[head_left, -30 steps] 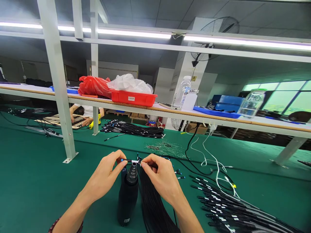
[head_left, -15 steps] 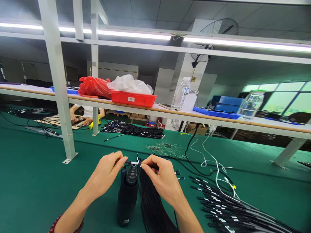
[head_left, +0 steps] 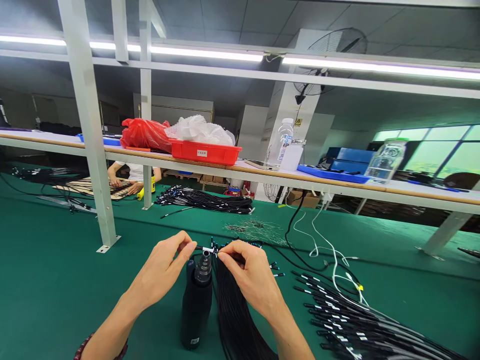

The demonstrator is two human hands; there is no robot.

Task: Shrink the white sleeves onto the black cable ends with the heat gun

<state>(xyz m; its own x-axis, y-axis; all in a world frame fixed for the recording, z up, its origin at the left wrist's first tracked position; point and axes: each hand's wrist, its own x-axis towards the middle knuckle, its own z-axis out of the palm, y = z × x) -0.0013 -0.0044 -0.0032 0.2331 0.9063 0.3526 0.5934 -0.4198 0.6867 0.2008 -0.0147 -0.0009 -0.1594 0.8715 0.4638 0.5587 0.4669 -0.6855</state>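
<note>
Two hands are meeting over the near middle of the green desk (head_left: 56, 280) in the single head view. The left hand (head_left: 163, 272) is pinching, between thumb and forefinger, the left end of a short black cable end (head_left: 204, 248) with a white band, while the right hand (head_left: 245, 272) is pinching its right side, fingers curled tight around it. The cable end is lying level, its long axis running left to right between the two sets of fingertips, just above the nozzle of a black tool (head_left: 197, 302) that is standing upright on the desk. The tool is sitting directly below the gap between the hands, slightly nearer the left one. Both forearms are reaching in from the near edge and angling toward each other, wrists raised off the desk.

A thick bundle (head_left: 234, 320) of black cables is running from under the right hand toward the near edge, just right of the tool. A fanned pile (head_left: 348, 320) of banded cables is lying well to the right. Far off, another cable heap (head_left: 210, 200) is resting near a post, and a red tray (head_left: 204, 151) is sitting on the shelf (head_left: 337, 185) above. At far left, another person's hands (head_left: 125, 186) are working at a board.
</note>
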